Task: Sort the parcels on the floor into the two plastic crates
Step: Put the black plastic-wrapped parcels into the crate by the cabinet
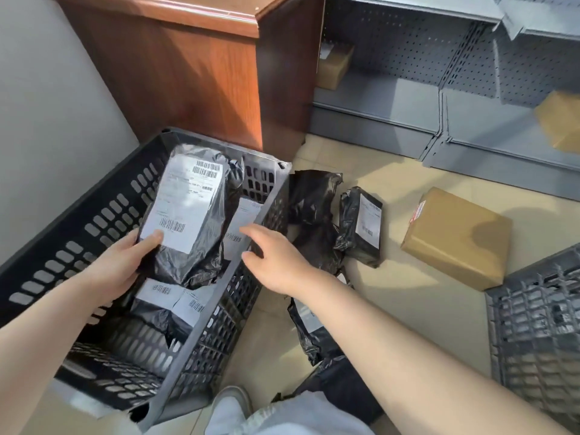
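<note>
Crate (94,221), black parcels (163,306) inside

A left hand (117,266) grips a black parcel (191,211) (white label up) over a dark crate (103,215) holding more parcels. The right hand (276,259), fingers relaxed, hovers at the crate's rim. A brown box (458,238) lies on the floor (408,309) beside a second crate (536,324).

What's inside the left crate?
In the left crate: black parcels with white labels; the left hand holds another over them. Anything beneath is covered.
</note>
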Tool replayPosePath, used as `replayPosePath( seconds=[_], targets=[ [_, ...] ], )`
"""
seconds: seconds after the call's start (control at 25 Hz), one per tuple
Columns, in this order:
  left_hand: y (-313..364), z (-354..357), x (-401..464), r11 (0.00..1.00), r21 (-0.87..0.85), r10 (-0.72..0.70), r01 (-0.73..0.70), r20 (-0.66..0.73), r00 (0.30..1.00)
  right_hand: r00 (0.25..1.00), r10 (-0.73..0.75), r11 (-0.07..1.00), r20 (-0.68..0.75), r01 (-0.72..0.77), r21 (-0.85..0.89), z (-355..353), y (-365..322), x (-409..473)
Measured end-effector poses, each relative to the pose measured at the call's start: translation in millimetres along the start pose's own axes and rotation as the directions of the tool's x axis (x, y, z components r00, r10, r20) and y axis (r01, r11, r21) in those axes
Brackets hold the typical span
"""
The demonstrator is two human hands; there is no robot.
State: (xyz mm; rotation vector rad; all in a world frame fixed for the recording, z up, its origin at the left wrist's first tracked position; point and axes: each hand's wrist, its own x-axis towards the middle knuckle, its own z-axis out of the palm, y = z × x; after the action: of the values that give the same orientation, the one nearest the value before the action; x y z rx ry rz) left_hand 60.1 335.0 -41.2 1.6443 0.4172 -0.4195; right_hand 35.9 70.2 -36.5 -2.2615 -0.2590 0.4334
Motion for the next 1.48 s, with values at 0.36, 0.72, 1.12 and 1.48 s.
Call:
replayPosePath(
  seconds=[0.36,0.72,1.12,1.48],
  targets=[
    [-63,-38,7,0.865,0.395,-0.314,0.308,-0.053,0.948,0.999,0.04,0.946,0.026,-0.029,-0.321,18,-3,13],
    [-89,-51,24,0.707,0.578,-0.486,0.407,-0.021,0.874,1.0,0.001,0.931,0.011,0.003,-0.366,23,3,11],
    [-106,-8,39,0.748,0.609,-0.316,0.265,-0.025,0.949,1.0,-0.016,0.93,-0.008,0.012,-0.368,27,4,9],
    [-111,25,50,0.625,0.75,-0.234,0.216,-0.084,0.969,1.0,-0.009,0.931,-0.019,0.001,-0.364,30,4,9]
  ],
)
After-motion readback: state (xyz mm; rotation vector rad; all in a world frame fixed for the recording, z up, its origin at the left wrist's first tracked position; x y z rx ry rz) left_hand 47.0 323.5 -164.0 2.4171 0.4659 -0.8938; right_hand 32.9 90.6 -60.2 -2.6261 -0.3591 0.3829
